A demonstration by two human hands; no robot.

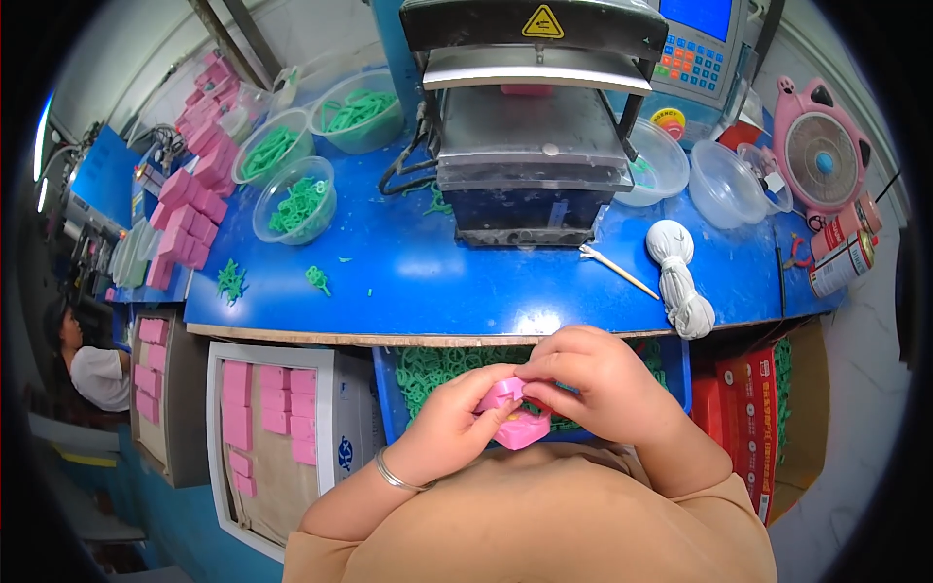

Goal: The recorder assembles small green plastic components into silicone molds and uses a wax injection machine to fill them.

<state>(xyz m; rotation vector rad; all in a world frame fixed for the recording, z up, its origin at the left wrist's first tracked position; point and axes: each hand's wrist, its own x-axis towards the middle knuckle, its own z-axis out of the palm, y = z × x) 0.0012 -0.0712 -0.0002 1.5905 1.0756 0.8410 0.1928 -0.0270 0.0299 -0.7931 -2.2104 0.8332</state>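
Note:
Close to my body, above the front of a blue bin, I hold a small pink rubber mould (525, 431). It looks parted, with a yellowish spot showing between its halves. My left hand (459, 413) is closed round its left side, the thumb lying across it. Fingers of my right hand (593, 377) pinch its upper right edge, and they hide whatever is between their tips. Beneath my hands, the blue bin (390, 403) holds a heap of small green wax-like pieces (432, 367).
A black-topped machine (530, 146) stands on the blue table (389, 282). Clear bowls of green pieces (296, 209) and stacked pink blocks (185, 219) are left; a white cloth bundle (677, 277), spray can (842, 265) and pink fan (822, 155) right. Another person (95, 374) sits far left.

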